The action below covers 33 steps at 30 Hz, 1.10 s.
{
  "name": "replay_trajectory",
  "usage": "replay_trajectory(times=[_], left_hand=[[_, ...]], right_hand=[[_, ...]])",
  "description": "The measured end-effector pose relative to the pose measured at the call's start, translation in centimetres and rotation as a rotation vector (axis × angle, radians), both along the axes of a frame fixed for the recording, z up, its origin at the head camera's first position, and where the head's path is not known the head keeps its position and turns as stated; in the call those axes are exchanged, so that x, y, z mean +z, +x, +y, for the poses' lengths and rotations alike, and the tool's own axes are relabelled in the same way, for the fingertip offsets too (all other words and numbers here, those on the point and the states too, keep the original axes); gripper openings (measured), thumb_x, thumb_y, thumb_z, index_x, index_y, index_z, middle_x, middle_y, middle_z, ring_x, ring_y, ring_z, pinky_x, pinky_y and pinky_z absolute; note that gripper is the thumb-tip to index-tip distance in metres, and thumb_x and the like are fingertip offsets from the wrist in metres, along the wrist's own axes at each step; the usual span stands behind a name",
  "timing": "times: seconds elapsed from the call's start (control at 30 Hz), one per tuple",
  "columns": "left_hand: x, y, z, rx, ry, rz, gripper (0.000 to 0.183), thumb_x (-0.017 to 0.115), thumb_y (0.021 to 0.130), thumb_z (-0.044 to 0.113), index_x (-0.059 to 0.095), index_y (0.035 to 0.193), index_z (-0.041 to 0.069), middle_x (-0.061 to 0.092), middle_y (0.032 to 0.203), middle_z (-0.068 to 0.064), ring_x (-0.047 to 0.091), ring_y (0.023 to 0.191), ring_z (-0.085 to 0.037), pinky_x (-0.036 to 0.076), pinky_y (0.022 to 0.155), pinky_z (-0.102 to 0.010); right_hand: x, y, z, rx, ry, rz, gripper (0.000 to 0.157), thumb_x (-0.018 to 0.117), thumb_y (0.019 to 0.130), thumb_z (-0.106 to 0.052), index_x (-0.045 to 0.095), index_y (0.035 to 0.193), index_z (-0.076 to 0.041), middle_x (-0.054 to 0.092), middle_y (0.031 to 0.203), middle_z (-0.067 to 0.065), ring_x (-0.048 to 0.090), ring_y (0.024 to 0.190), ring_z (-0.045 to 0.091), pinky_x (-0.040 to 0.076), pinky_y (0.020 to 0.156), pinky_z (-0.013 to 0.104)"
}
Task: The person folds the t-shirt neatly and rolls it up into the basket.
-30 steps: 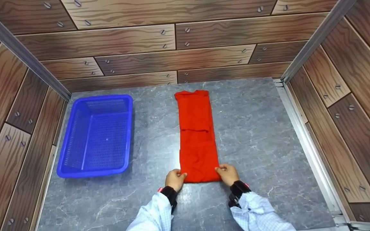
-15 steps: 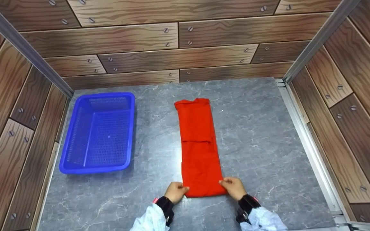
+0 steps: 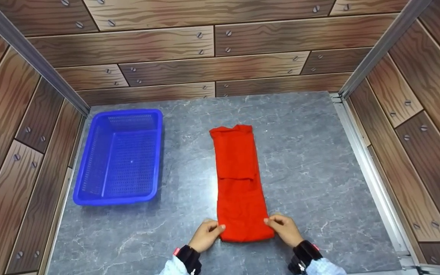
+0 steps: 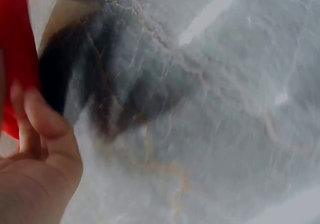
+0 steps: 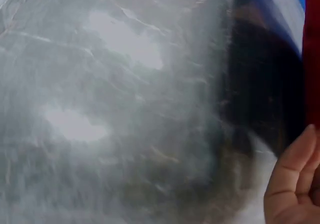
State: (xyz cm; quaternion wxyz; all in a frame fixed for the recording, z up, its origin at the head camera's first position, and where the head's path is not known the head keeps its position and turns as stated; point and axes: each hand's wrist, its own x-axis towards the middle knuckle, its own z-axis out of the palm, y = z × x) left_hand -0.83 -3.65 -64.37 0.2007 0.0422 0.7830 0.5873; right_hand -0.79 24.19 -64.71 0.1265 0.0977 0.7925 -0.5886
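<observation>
Reaching in from the bottom of the frame, two pale blue sleeves (image 3: 325,266) end at black wrist bands (image 3: 307,253), and just beyond them are the hands. The left hand (image 3: 206,235) and the right hand (image 3: 285,231) each hold one side of a red cloth (image 3: 241,206), close to its near edge. The grip of each is narrow: thumb and fingers come together and pinch the fabric, although the wrist views show this contact only partly. The cloth lies lengthwise on the grey surface (image 3: 311,152), from the centre to the lower centre of the frame, with one folded layer covering its far part. What has changed within the last second is its place: the whole strip has slid towards the person, and its far end is now farther from the wood-patterned wall (image 3: 166,46). The folded layer came along without visible disorder, so I judge that this pull only repositions the piece and adds no new fold. Farther off, at left of the frame, the blue basket (image 3: 130,164) has stayed where it was, well apart from the cloth.
</observation>
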Motion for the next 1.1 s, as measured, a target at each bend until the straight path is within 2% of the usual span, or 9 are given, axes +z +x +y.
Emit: replay_trajectory(times=[0.1,0.17,0.23,0.33,0.43,0.53,0.7,0.9,1.1], left_hand=[[-0.4,0.0,-0.1,0.034,-0.011,0.092,0.024,0.061,0.087,0.024,0.058,0.070,0.008,0.044,0.109,-0.009,0.037,0.106,-0.021,0.030,0.089,-0.035],[0.0,0.0,-0.3,0.040,0.009,0.161,0.017,0.063,0.085,0.023,0.062,0.072,0.013,0.038,0.129,-0.014,0.028,0.121,-0.032,0.025,0.097,-0.049],[0.9,-0.3,-0.5,0.023,0.036,0.214,0.013,0.063,0.085,0.018,0.066,0.073,0.014,0.029,0.143,-0.019,0.017,0.131,-0.040,0.016,0.102,-0.061],[2.4,-1.1,-0.8,-0.041,0.099,0.284,0.015,0.062,0.084,0.008,0.068,0.070,0.007,0.026,0.147,-0.023,0.008,0.134,-0.049,0.008,0.101,-0.069],[3.6,-1.9,-1.1,-0.126,0.128,0.259,0.018,0.057,0.086,0.005,0.068,0.072,0.001,0.035,0.142,-0.023,0.010,0.134,-0.050,0.009,0.101,-0.069],[3.7,-2.6,-1.5,-0.188,0.141,0.198,0.020,0.054,0.088,0.005,0.069,0.077,-0.002,0.046,0.134,-0.022,0.016,0.133,-0.051,0.011,0.103,-0.067],[3.2,-3.5,-1.7,-0.229,0.157,0.108,0.026,0.049,0.092,0.007,0.067,0.081,-0.009,0.053,0.125,-0.025,0.019,0.131,-0.053,0.011,0.106,-0.062],[2.9,-4.4,-0.7,-0.014,0.149,0.088,0.028,0.046,0.091,0.005,0.063,0.103,-0.013,0.048,0.126,-0.032,0.034,0.126,-0.047,0.019,0.109,-0.052],[2.8,-5.5,1.1,0.173,0.131,0.199,0.014,0.060,0.080,-0.003,0.065,0.092,0.000,0.067,0.100,-0.015,0.061,0.103,-0.024,0.041,0.097,-0.039]], right_hand=[[-0.4,0.0,0.4,0.026,-0.074,0.108,0.010,0.067,0.081,-0.010,0.066,0.073,-0.004,0.054,0.122,0.013,0.048,0.116,0.023,0.037,0.092,0.018],[-0.2,-0.1,0.5,0.060,-0.111,0.176,0.011,0.066,0.082,-0.008,0.066,0.071,-0.006,0.044,0.137,0.016,0.037,0.128,0.031,0.033,0.098,0.018],[0.0,-0.3,0.6,0.097,-0.152,0.238,0.014,0.065,0.082,-0.005,0.066,0.068,-0.008,0.039,0.142,0.016,0.030,0.133,0.033,0.030,0.101,0.019],[0.0,-1.0,0.8,0.165,-0.200,0.301,0.021,0.062,0.083,-0.001,0.062,0.063,-0.007,0.040,0.140,0.018,0.028,0.134,0.035,0.028,0.103,0.019],[0.1,-1.7,0.9,0.233,-0.232,0.298,0.025,0.058,0.084,0.002,0.057,0.060,-0.005,0.047,0.134,0.020,0.027,0.134,0.037,0.025,0.104,0.017],[0.5,-2.2,0.9,0.280,-0.232,0.260,0.023,0.055,0.085,0.003,0.061,0.064,-0.002,0.053,0.127,0.022,0.028,0.133,0.041,0.023,0.104,0.015],[1.1,-2.7,1.0,0.297,-0.178,0.207,0.019,0.051,0.089,0.000,0.067,0.095,0.009,0.057,0.116,0.029,0.037,0.131,0.028,0.026,0.103,0.017],[0.2,-3.8,1.0,0.155,-0.164,0.188,0.024,0.046,0.088,0.005,0.065,0.101,0.011,0.054,0.119,0.030,0.047,0.121,0.013,0.029,0.100,0.014],[-0.4,-4.9,-0.1,0.049,-0.205,0.232,0.024,0.060,0.080,0.007,0.060,0.103,0.014,0.067,0.099,0.012,0.062,0.093,0.006,0.047,0.081,0.018]])
